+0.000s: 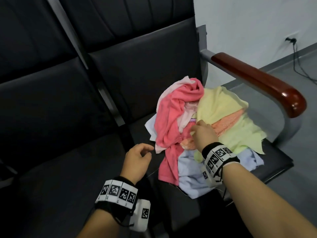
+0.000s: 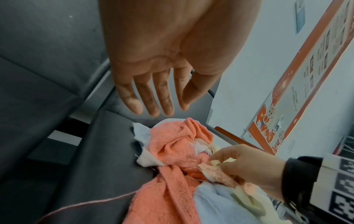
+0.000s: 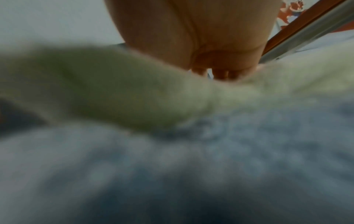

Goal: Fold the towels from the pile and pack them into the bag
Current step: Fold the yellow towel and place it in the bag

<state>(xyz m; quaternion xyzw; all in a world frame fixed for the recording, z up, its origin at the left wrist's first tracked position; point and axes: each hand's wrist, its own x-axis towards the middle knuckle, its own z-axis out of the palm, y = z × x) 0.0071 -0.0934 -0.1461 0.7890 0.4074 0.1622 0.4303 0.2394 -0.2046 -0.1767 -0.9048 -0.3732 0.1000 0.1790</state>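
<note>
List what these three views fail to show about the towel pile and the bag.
- Bag: in no view.
- Right hand fingers: head view, hidden behind the back of the hand; right wrist view, towels cover the tips.
- Which layer they pinch: left wrist view suggests a yellow towel edge, not certain.
- Towel count: overlapping layers hide it.
- Blue towel: blurred in the right wrist view.

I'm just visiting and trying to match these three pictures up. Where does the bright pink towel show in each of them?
Head view: the bright pink towel drapes down the left side of the pile, middle of the picture.
Left wrist view: it looks salmon-coloured, centre to bottom, below the open left hand.
Right wrist view: not in it; only blurred yellow and blue cloth.
Shared landmark: the reddish wooden armrest, top right in the right wrist view.
</note>
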